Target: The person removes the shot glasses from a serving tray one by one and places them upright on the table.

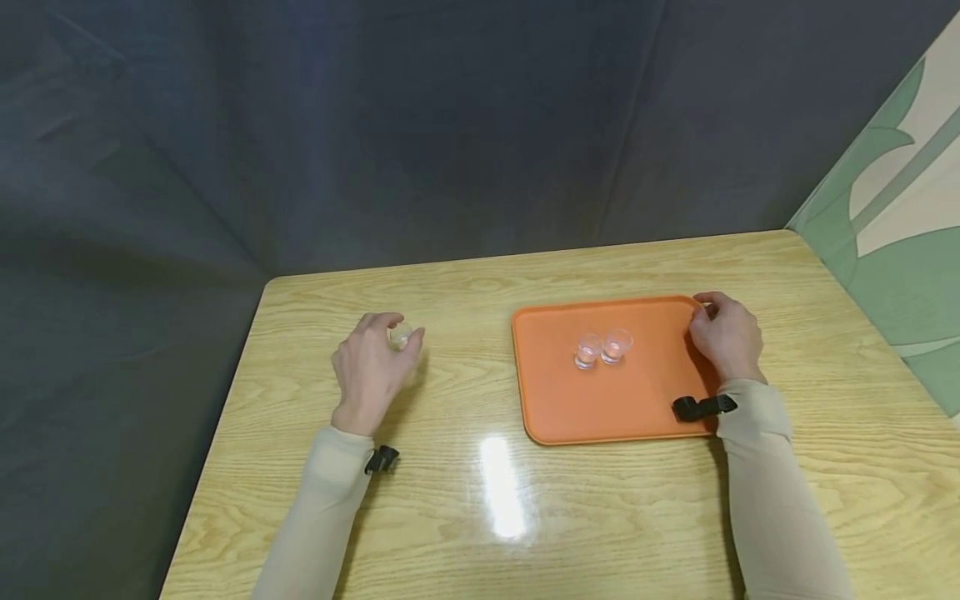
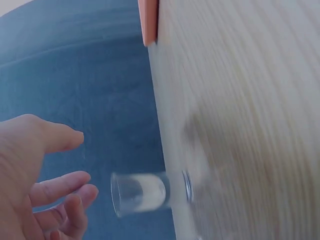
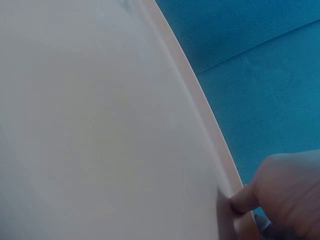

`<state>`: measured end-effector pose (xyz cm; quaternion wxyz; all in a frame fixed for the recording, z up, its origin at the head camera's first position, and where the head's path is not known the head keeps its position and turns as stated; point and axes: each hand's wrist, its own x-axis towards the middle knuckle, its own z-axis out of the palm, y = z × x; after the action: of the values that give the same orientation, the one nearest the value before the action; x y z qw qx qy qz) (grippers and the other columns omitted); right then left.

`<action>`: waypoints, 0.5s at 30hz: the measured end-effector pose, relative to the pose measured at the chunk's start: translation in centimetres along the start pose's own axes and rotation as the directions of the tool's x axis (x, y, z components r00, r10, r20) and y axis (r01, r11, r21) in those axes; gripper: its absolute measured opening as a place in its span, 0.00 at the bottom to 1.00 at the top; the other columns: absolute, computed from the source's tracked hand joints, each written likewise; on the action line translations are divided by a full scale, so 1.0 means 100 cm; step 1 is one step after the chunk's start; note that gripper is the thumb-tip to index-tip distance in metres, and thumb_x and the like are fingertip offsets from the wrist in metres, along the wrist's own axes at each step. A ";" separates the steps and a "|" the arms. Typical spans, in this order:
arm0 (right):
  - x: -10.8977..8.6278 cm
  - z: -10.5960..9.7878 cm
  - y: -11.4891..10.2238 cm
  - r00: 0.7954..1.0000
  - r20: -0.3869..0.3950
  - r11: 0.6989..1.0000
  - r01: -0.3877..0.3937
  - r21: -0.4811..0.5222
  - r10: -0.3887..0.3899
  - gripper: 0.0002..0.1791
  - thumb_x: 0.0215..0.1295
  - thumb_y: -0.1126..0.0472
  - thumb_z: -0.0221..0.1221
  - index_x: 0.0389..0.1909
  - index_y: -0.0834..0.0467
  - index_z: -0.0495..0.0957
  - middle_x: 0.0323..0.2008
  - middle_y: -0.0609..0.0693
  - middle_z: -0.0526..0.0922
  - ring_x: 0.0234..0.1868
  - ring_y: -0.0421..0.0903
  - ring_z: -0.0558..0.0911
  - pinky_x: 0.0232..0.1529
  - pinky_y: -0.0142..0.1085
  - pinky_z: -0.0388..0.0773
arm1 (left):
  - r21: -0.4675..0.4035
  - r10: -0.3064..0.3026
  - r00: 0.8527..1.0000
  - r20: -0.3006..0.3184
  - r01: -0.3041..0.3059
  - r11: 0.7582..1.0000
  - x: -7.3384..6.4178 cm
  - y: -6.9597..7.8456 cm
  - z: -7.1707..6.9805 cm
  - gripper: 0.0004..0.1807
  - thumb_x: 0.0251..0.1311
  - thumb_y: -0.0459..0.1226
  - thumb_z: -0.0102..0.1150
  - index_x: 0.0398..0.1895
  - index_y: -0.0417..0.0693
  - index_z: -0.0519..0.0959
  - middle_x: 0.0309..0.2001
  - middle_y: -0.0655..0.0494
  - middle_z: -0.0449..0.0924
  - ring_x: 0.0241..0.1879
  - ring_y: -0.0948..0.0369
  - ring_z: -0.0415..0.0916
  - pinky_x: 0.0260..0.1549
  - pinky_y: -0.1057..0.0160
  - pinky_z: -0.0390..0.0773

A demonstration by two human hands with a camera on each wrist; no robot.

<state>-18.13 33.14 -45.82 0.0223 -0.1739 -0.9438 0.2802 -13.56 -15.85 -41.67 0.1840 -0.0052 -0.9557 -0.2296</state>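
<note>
At the left of the table, a small clear glass [image 1: 401,336] sits between the thumb and fingers of my left hand [image 1: 367,367]. In the left wrist view this glass [image 2: 145,192] stands on the tabletop, and the left hand's thumb and loosely bent fingers are apart from it. My right hand [image 1: 729,340] grips the right rim of an orange tray [image 1: 585,408] near its far corner. The right wrist view has the thumb [image 3: 245,198] inside the tray's rim; the other fingers are mostly hidden. Two more small clear glasses [image 1: 587,352] stand side by side on the tray.
The wooden table [image 1: 450,400] reaches back to a dark cloth [image 1: 450,125]. On the right is a leaf-patterned surface [image 1: 900,217]. A bright light reflection lies on the table in front of the tray.
</note>
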 end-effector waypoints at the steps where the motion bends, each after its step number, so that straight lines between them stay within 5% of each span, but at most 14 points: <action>1: 0.000 0.000 0.000 1.000 0.001 1.000 -0.001 0.000 0.001 0.25 0.80 0.57 0.45 0.69 0.65 0.74 0.53 0.68 0.80 0.48 0.66 0.78 0.38 0.46 0.68 | -0.011 0.010 1.000 0.000 -0.010 1.000 0.000 0.003 0.001 0.22 0.65 0.53 0.70 0.50 0.46 0.90 0.50 0.46 0.90 0.21 0.50 0.79 0.15 0.60 0.67; 7: 0.001 0.001 0.002 1.000 0.000 1.000 -0.003 0.001 0.003 0.25 0.80 0.57 0.45 0.69 0.64 0.74 0.53 0.68 0.80 0.48 0.66 0.77 0.38 0.46 0.68 | -0.091 0.085 0.995 0.056 -0.080 0.993 -0.002 0.021 0.011 0.20 0.67 0.52 0.68 0.51 0.48 0.90 0.49 0.51 0.90 0.21 0.55 0.77 0.18 0.61 0.68; 15: 0.000 0.001 0.000 1.000 -0.008 1.000 0.009 0.006 -0.009 0.25 0.80 0.58 0.46 0.69 0.65 0.75 0.53 0.68 0.80 0.47 0.66 0.78 0.37 0.45 0.68 | -0.242 0.190 0.969 0.157 -0.149 0.959 -0.008 0.058 0.033 0.20 0.66 0.52 0.70 0.52 0.50 0.89 0.50 0.55 0.90 0.15 0.65 0.64 0.15 0.65 0.66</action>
<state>-18.11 33.14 -45.89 0.0279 -0.1708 -0.9435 0.2825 -13.46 -9.18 -42.19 0.1150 -0.1290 -0.9316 -0.3199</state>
